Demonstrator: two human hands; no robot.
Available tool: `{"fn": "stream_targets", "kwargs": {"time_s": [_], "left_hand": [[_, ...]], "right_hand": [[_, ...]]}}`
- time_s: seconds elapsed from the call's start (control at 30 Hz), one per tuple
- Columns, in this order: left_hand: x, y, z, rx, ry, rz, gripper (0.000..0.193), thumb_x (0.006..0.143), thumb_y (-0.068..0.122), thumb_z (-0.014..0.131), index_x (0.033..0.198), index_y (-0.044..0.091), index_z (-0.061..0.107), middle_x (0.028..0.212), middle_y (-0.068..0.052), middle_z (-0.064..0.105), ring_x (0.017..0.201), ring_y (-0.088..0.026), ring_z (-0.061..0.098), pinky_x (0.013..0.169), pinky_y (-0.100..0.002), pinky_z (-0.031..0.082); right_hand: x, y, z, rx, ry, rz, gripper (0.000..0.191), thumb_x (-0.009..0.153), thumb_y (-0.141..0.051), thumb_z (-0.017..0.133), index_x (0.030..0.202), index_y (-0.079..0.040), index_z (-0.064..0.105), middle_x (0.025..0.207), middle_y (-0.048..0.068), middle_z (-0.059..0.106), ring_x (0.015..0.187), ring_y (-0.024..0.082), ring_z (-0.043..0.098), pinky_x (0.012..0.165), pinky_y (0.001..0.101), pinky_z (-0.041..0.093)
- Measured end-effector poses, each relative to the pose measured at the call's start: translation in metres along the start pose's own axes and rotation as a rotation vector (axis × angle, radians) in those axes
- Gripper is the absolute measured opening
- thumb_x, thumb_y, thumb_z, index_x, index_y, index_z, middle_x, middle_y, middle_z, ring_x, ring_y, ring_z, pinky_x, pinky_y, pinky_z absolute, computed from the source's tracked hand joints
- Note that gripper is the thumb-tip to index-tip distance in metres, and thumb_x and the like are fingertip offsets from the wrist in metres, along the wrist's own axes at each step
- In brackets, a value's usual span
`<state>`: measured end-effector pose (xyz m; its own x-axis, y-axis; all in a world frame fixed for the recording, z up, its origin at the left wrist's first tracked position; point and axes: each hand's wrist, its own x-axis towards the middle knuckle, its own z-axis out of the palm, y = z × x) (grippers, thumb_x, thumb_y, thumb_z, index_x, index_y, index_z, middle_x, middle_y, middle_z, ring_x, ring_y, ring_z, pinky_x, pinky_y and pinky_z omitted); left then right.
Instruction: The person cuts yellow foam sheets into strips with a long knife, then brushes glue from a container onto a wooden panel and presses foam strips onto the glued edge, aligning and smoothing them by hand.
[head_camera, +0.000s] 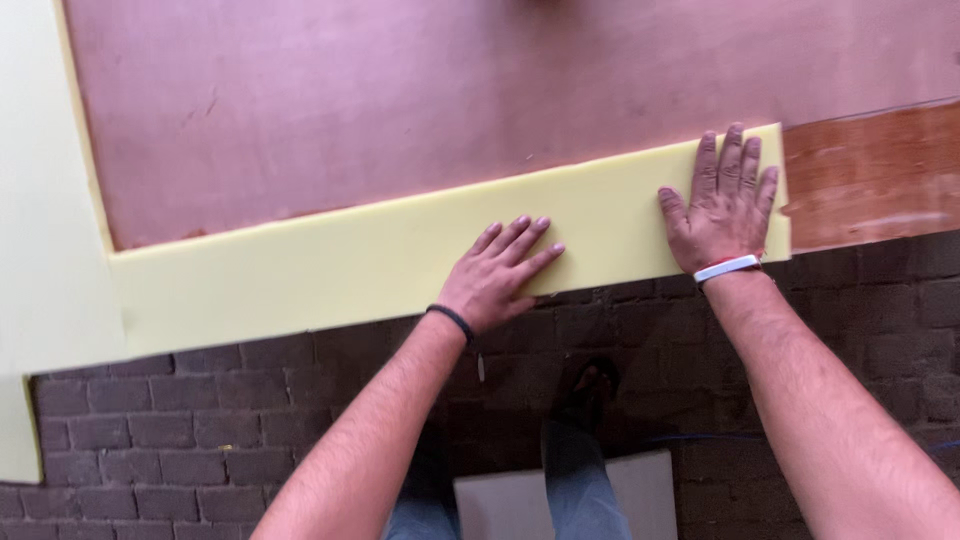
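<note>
foam strip (400, 250): pale yellow | board (400, 100): reddish-brown | brick floor (150, 430): dark grey | wristbands: black (452, 320), white (727, 268)

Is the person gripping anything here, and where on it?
Nothing is gripped. Both hands lie flat, fingers spread, on the yellow foam strip: the left hand near its middle, the right hand at its right end.

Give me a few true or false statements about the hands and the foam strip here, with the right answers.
1. Both hands lie flat on the yellow foam strip. True.
2. The left hand wears a white wristband. False: it wears a black band; the white one is on the right hand.
3. The right hand presses near the strip's right end. True.
4. The strip lies across a glass tabletop. False: it runs along the edge of a reddish wooden board.
5. The floor below is brick-paved. True.
</note>
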<state>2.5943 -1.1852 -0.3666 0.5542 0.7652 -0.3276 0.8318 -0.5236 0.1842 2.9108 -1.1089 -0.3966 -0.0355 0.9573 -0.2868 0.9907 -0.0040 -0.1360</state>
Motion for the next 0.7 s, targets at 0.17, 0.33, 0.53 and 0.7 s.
{"fn": "stream_targets", "kwargs": {"time_s": [0.17,0.33,0.53,0.7], "left_hand": [[-0.046,-0.032,0.014,-0.098,0.115,-0.037,0.088,0.087,0.041,0.076,0.159,0.039,0.025,0.171,0.0,0.017,0.157,-0.021,0.018,0.129,-0.042,0.013],[-0.126,-0.096,0.024,-0.126,0.144,-0.133,0.095,0.078,0.031,0.083,0.156,0.04,0.029,0.169,-0.001,0.02,0.154,-0.022,0.021,0.128,-0.044,0.017],[-0.236,-0.197,0.048,-0.099,0.176,-0.262,0.092,0.08,0.02,0.081,0.156,0.042,0.034,0.169,0.0,0.023,0.154,-0.023,0.027,0.128,-0.043,0.023],[-0.317,-0.26,0.072,-0.019,0.304,-0.31,0.073,0.094,0.01,0.066,0.155,0.042,0.042,0.168,0.0,0.031,0.153,-0.022,0.034,0.127,-0.042,0.028]], "right_hand": [[-0.05,-0.076,0.028,-0.121,-0.004,-0.206,0.095,0.092,-0.084,0.015,0.164,-0.03,-0.017,0.171,0.002,-0.026,0.16,0.024,-0.019,0.126,0.0543,-0.015],[-0.082,-0.182,0.052,-0.122,-0.039,-0.392,0.097,0.087,-0.085,0.021,0.164,-0.037,-0.012,0.172,0.002,-0.024,0.16,0.026,-0.02,0.127,0.0569,-0.015],[-0.079,-0.303,0.069,-0.109,-0.046,-0.565,0.106,0.074,-0.089,0.032,0.162,-0.042,-0.005,0.172,0.002,-0.02,0.159,0.025,-0.019,0.125,0.0574,-0.015],[-0.076,-0.401,0.072,-0.069,-0.025,-0.724,0.113,0.063,-0.089,0.043,0.157,-0.044,-0.001,0.17,0.001,-0.018,0.157,0.023,-0.019,0.125,0.0553,-0.015]]}}
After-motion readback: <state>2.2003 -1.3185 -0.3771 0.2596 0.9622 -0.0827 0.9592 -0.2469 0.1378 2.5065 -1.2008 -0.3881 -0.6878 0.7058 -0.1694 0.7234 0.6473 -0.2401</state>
